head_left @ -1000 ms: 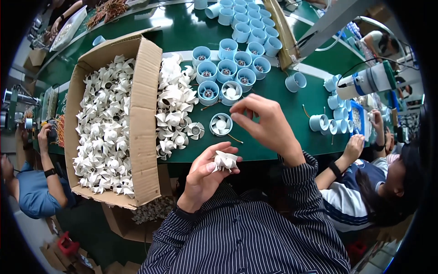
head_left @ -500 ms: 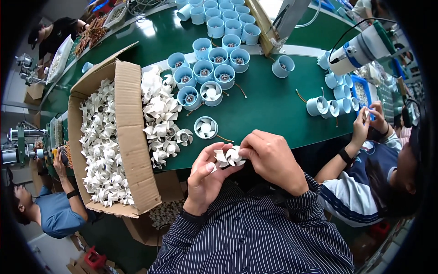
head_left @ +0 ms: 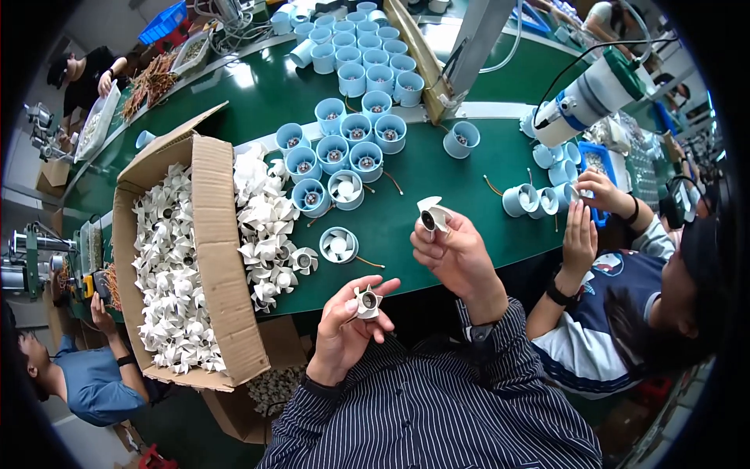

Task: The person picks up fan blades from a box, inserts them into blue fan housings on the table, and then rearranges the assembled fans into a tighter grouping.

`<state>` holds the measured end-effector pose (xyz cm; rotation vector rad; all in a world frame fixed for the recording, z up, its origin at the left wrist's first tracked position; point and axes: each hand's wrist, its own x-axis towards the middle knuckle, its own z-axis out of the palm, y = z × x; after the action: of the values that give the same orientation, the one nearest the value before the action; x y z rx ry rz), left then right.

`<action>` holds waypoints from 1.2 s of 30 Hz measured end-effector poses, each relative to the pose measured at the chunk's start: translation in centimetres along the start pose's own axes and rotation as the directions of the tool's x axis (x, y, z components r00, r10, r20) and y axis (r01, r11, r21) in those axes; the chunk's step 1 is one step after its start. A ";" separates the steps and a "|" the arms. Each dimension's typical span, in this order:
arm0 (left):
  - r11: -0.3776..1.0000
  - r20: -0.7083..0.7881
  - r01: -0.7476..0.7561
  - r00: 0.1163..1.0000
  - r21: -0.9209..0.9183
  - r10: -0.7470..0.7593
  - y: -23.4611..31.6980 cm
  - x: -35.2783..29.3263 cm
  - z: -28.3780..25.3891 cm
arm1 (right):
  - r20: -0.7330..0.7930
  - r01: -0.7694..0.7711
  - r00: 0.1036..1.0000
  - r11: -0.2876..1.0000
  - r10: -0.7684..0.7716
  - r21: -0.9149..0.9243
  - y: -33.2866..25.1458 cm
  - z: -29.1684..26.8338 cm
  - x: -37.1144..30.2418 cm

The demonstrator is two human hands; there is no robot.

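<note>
My left hand point(head_left: 344, 327) grips a small white fan impeller point(head_left: 367, 303), its round dark-centred hub facing up. Farther right and higher, my right hand point(head_left: 459, 254) pinches a second white impeller point(head_left: 434, 213) by its blades, with the hub's dark opening showing. Beyond the left hand, a light-blue cylindrical housing point(head_left: 338, 245) with a white impeller inside lies on the green table, a thin brown wire trailing from it. Another housing fitted with an impeller point(head_left: 346, 189) stands behind it, among several housings point(head_left: 333, 150) whose metal motor parts show inside.
A cardboard box point(head_left: 226, 258) full of white impellers stands at the left, with a loose impeller pile point(head_left: 269, 227) beside it. More blue housings point(head_left: 344, 47) fill the far table. At right, a co-worker's hands point(head_left: 586, 211) work near housings and a blue tray point(head_left: 598, 160).
My hands have moved apart, each now with one impeller. The right hand went up and away over the table; the left dropped slightly lower. The whole view has shifted a little.
</note>
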<state>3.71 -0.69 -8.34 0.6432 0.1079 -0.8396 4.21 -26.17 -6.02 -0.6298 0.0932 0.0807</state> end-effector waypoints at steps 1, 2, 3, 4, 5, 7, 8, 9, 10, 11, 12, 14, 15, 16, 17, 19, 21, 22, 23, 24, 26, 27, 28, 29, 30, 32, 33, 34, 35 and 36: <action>0.999 0.086 0.012 0.996 -0.031 -0.010 0.0 0.0 -0.7 | -0.046 0.025 0.998 0.994 -0.030 -0.107 -0.6 0.5 0.6; 0.998 0.104 0.020 0.994 -0.056 -0.014 0.0 0.1 -0.6 | -0.136 0.051 0.986 0.941 -0.102 -0.334 -1.2 0.9 1.2; 0.998 0.099 0.008 0.995 -0.058 -0.002 0.0 0.0 -0.3 | -0.156 0.053 0.967 0.755 -0.202 -0.654 -2.2 1.1 2.1; 1.000 0.069 -0.012 0.997 -0.026 0.013 -0.2 0.1 0.0 | -0.083 0.096 0.944 0.509 -0.319 -0.855 -2.8 1.8 3.2; 1.000 0.037 -0.030 0.999 0.006 0.030 0.0 -0.1 0.0 | 0.024 0.120 0.913 0.212 -0.406 -0.970 -3.2 2.8 4.5; 0.999 0.061 -0.023 0.998 -0.034 0.025 0.2 -0.4 -0.4 | 0.194 0.188 0.869 -0.057 -0.455 -0.980 -3.3 3.4 7.3; 0.998 0.073 -0.062 0.995 -0.030 0.065 0.2 -0.5 -0.3 | 0.213 0.190 0.862 -0.097 -0.461 -0.977 -3.5 3.4 8.6; 0.994 0.085 -0.102 0.991 -0.028 0.104 0.1 -0.6 -0.2 | 0.233 0.191 0.854 -0.137 -0.466 -0.972 -3.9 3.3 9.7; 0.995 0.087 -0.098 0.991 -0.034 0.101 0.2 -0.8 -0.2 | 0.223 0.167 0.858 -0.159 -0.462 -0.973 -4.2 3.0 10.7; 0.993 0.085 -0.109 0.990 -0.039 0.112 0.2 -0.9 -0.3 | 0.232 0.176 0.860 -0.164 -0.454 -0.971 -4.2 2.6 11.5; 0.994 0.083 -0.098 0.991 -0.049 0.102 0.2 -1.1 -0.5 | 0.280 0.186 0.862 -0.250 -0.422 -0.950 -4.2 2.1 12.3; 0.993 0.073 -0.100 0.992 -0.066 0.104 0.2 -1.6 -1.1 | 0.310 0.191 0.877 -0.326 -0.368 -0.926 -3.6 1.8 13.6; 0.993 0.073 -0.102 0.992 -0.053 0.105 0.2 -1.6 -1.3 | 0.314 0.194 0.878 -0.330 -0.361 -0.924 -3.7 1.8 13.7; 0.994 0.072 -0.103 0.992 -0.039 0.105 0.1 -1.7 -1.5 | 0.318 0.200 0.890 -0.348 -0.328 -0.916 -3.9 1.7 13.8; 0.993 0.071 -0.104 0.992 -0.046 0.108 -0.1 -1.7 -1.8 | 0.320 0.203 0.901 -0.366 -0.294 -0.908 -4.1 1.9 13.8; 0.990 0.092 -0.128 0.987 -0.053 0.132 -0.4 -1.6 -2.1 | 0.304 0.195 0.915 -0.367 -0.266 -0.910 -4.1 2.2 13.8; 0.991 0.078 -0.127 0.988 -0.047 0.130 -0.3 -1.4 -1.9 | 0.272 0.173 0.929 -0.354 -0.252 -0.919 -3.9 2.2 13.9; 0.991 0.063 -0.128 0.990 -0.036 0.130 -0.2 -1.3 -1.6 | 0.268 0.168 0.930 -0.357 -0.253 -0.919 -3.9 2.2 13.7; 0.991 0.058 -0.128 0.990 -0.039 0.130 0.0 -1.3 -1.2 | 0.260 0.160 0.930 -0.352 -0.259 -0.922 -3.8 2.1 13.7; 0.989 0.046 -0.138 0.989 -0.050 0.140 0.2 -1.4 -0.6 | 0.251 0.150 0.930 -0.348 -0.267 -0.925 -3.7 2.1 13.7; 0.990 0.019 -0.134 0.991 -0.050 0.135 0.4 -1.5 -0.5 | 0.292 0.179 0.917 -0.375 -0.271 -0.910 -3.6 2.3 13.6; 0.990 0.010 -0.129 0.991 -0.052 0.130 0.4 -1.4 -0.6 | 0.335 0.207 0.900 -0.404 -0.278 -0.891 -3.6 2.4 13.5; 0.989 0.028 -0.146 0.989 -0.022 0.146 0.4 -1.2 -0.9 | 0.302 0.174 0.918 -0.424 -0.256 -0.889 -3.5 2.7 13.9; 0.987 0.043 -0.160 0.986 0.007 0.160 0.5 -1.2 -1.0 | 0.292 0.170 0.923 -0.415 -0.250 -0.894 -3.3 3.2 14.2; 0.988 0.026 -0.152 0.988 0.023 0.152 0.7 -1.2 -0.6 | 0.285 0.144 0.930 -0.483 -0.233 -0.864 -3.4 3.6 14.2; 0.982 0.039 -0.181 0.983 0.055 0.179 0.8 -0.7 -0.3 | 0.280 0.120 0.938 -0.564 -0.207 -0.817 -3.6 3.6 14.4; 0.980 0.041 -0.186 0.982 0.071 0.183 1.0 -0.6 0.1 | 0.275 0.112 0.937 -0.565 -0.213 -0.818 -3.7 3.1 14.1; 0.981 0.048 -0.180 0.983 0.072 0.177 1.1 -0.6 0.2 | 0.347 0.163 0.913 -0.590 -0.213 -0.791 -3.9 2.4 13.7; 0.979 0.032 -0.186 0.983 0.084 0.183 1.2 -0.8 0.2 | 0.425 0.228 0.883 -0.609 -0.200 -0.760 -3.6 2.1 13.5; 0.975 0.015 -0.199 0.980 0.095 0.199 1.4 -0.8 0.1 | 0.435 0.242 0.879 -0.606 -0.193 -0.758 -3.3 3.2 13.0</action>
<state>4.13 0.49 -7.29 0.7293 -0.0024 -0.6559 17.63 -26.35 -2.98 -2.7525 -0.2936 -0.4879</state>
